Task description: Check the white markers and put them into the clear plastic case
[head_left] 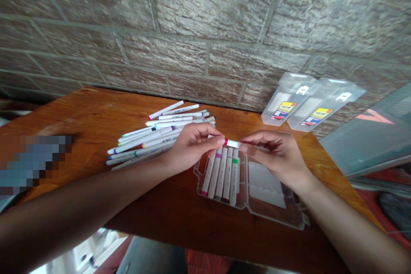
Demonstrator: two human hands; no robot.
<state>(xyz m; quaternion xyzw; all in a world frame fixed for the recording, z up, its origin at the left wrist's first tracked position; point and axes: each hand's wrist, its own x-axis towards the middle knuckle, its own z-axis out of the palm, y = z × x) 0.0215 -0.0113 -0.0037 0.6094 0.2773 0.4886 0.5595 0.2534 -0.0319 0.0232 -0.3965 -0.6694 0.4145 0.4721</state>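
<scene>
Between my two hands is a white marker (233, 143) with a red band, held level above an open case. My left hand (197, 143) pinches its left end, while the fingertips of my right hand (272, 150) close on its right end. Below lies the clear plastic case (245, 192), its lid folded out to the right with a white paper inside. Several white markers (220, 175) lie side by side in the left half, some with purple, green or pink bands. To the left of my left hand is a loose pile of white markers (154, 137) with variously coloured ends.
Two closed translucent cases (289, 98) with yellow labels stand at the back right against the brick wall (208, 13). A blurred, pixelated object (32, 167) lies at the left of the wooden table (144, 209). The table's front edge is near my legs.
</scene>
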